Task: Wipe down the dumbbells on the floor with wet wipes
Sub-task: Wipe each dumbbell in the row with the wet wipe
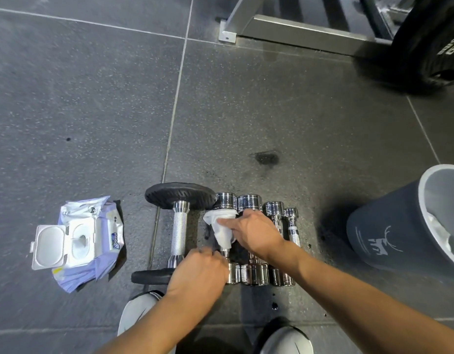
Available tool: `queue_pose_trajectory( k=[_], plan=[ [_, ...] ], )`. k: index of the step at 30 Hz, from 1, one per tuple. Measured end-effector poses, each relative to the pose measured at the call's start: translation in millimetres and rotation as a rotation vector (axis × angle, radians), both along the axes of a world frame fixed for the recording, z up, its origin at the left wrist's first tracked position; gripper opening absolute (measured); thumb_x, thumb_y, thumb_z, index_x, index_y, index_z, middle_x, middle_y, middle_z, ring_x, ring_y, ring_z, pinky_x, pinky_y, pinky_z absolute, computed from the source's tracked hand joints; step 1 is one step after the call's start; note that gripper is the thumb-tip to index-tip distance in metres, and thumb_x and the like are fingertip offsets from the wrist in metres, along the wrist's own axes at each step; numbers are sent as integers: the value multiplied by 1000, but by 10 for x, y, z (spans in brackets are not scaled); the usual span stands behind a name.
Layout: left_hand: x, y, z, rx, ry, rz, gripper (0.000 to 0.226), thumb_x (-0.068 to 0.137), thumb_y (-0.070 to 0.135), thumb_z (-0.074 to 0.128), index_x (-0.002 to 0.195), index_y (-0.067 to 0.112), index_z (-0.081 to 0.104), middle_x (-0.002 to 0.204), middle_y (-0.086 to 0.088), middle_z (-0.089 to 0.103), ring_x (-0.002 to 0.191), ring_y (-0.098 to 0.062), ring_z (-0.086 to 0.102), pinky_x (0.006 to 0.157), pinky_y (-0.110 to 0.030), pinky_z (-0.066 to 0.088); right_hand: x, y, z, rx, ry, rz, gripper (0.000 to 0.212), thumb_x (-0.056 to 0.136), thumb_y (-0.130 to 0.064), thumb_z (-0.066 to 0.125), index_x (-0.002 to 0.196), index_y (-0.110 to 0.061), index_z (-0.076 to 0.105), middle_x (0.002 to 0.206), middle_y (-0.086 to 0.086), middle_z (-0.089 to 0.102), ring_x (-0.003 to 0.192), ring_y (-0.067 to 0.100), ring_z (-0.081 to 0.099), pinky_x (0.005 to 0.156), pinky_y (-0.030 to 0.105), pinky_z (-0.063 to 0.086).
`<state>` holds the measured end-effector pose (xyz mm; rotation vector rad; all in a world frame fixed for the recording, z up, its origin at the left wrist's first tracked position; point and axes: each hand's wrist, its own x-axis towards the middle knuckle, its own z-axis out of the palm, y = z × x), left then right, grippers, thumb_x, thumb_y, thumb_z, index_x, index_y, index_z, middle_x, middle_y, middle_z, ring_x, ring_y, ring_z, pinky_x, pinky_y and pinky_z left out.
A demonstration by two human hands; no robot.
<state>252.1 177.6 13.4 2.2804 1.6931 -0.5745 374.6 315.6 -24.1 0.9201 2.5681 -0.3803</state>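
Note:
Several dumbbells lie side by side on the dark floor. The leftmost is a large dumbbell (179, 228) with black plates and a knurled chrome handle. To its right lie chrome dumbbells (249, 202) of shrinking size. My right hand (254, 232) grips a white wet wipe (222, 226) against the handle of the first chrome dumbbell (226, 200). My left hand (200, 273) grips that same dumbbell at its near end, hiding most of that end.
An opened purple wet-wipe pack (86, 241) with its white lid flipped up lies on the floor at the left. A grey bin (409, 226) stands at the right. A metal rack foot (227, 31) and a black weight plate (430, 42) are at the back right.

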Motion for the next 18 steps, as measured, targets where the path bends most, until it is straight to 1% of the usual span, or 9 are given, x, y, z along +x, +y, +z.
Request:
queue_pose_trajectory(
  k=[1, 3, 4, 6, 8, 11, 13, 16, 18],
  plan=[
    [-5, -1, 3, -4, 1, -2, 29, 98, 4, 46, 125, 0, 55, 115, -18, 64, 103, -33, 59, 73, -39, 43, 0, -27, -7, -33, 15, 2, 58, 102, -17, 47, 151, -46, 38, 77, -6, 48, 90, 18, 45, 92, 33, 42],
    [-6, 8, 19, -2, 6, -7, 31, 97, 2, 45, 126, -1, 55, 117, -19, 63, 105, -33, 59, 74, -39, 43, 71, -115, -31, -175, 50, 7, 49, 102, -22, 46, 146, -45, 48, 103, 2, 59, 94, 16, 51, 91, 34, 44],
    [-6, 10, 30, 2, 9, -9, 31, 97, 2, 45, 127, -1, 55, 118, -20, 63, 106, -33, 59, 74, -38, 43, 128, -156, -37, -255, 63, 23, 44, 102, -24, 45, 141, -43, 54, 107, 1, 62, 93, 12, 49, 91, 33, 45],
    [5, 17, 50, -1, 16, -16, 32, 99, 3, 44, 130, -1, 53, 119, -19, 63, 107, -34, 59, 71, -38, 38, 228, -185, -44, -351, 76, 64, 37, 102, -27, 43, 133, -38, 61, 99, -5, 69, 91, 6, 42, 91, 31, 46],
    [4, 13, 60, -10, 15, -13, 32, 99, 4, 44, 130, -1, 52, 120, -20, 63, 107, -34, 60, 70, -38, 38, 214, -143, 24, -318, 52, 83, 36, 101, -28, 44, 131, -37, 62, 96, -6, 67, 90, 9, 44, 88, 33, 46],
    [-4, 5, 73, -19, 13, -5, 30, 97, 2, 46, 126, -1, 55, 118, -20, 64, 106, -33, 60, 75, -39, 44, 48, -51, 144, -129, 11, 44, 48, 103, -21, 49, 147, -39, 45, 109, -1, 59, 97, 16, 52, 92, 32, 46],
    [-3, 2, 66, -15, 9, 0, 30, 98, 2, 46, 127, -1, 54, 117, -20, 63, 107, -33, 58, 75, -40, 44, -40, -15, 159, -59, -19, -85, 58, 103, -15, 45, 153, -43, 35, 105, 7, 62, 84, 17, 56, 77, 30, 47],
    [0, 7, 65, -16, 13, -12, 30, 98, 3, 45, 127, -1, 53, 117, -20, 62, 107, -35, 57, 76, -40, 43, -45, -68, 138, -270, 109, -354, 46, 99, -19, 45, 139, -36, 58, 96, 11, 74, 63, 17, 60, 55, 26, 47],
    [1, 13, 51, -15, 14, -14, 30, 98, 3, 45, 126, -1, 54, 117, -20, 62, 106, -35, 58, 76, -41, 44, 8, -99, 138, -279, 150, -362, 35, 95, -29, 50, 123, -25, 70, 90, 11, 76, 63, 22, 66, 54, 31, 52]
  ],
)
